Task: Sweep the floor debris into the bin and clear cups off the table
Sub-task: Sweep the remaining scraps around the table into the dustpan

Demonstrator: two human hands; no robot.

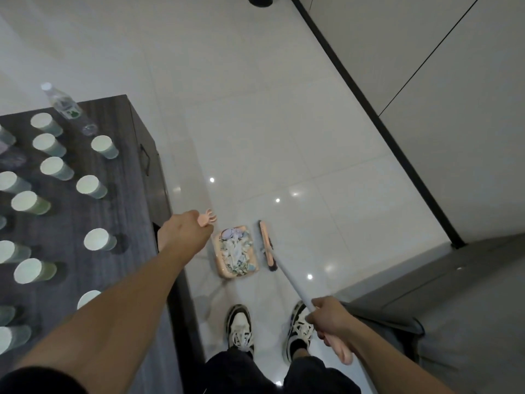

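My left hand [183, 233] grips the pink top of a dustpan handle [208, 218]. Below it on the white floor sits the pink dustpan [236, 253], filled with crumpled paper debris [235, 250]. My right hand [331, 317] holds the pale broom handle [289, 281] near its pink end. The broom head [267, 245] rests on the floor just right of the dustpan. Several paper cups [99, 240] stand upside down on the dark wooden table [125, 206] at the left.
A clear plastic bottle [66, 106] stands at the table's far corner. My two sneakers [240, 327] are on the floor below the dustpan. A grey sofa [454, 294] fills the lower right. A wall with a black baseboard [369, 109] runs along the right; a dark object [260, 0] sits at the top edge.
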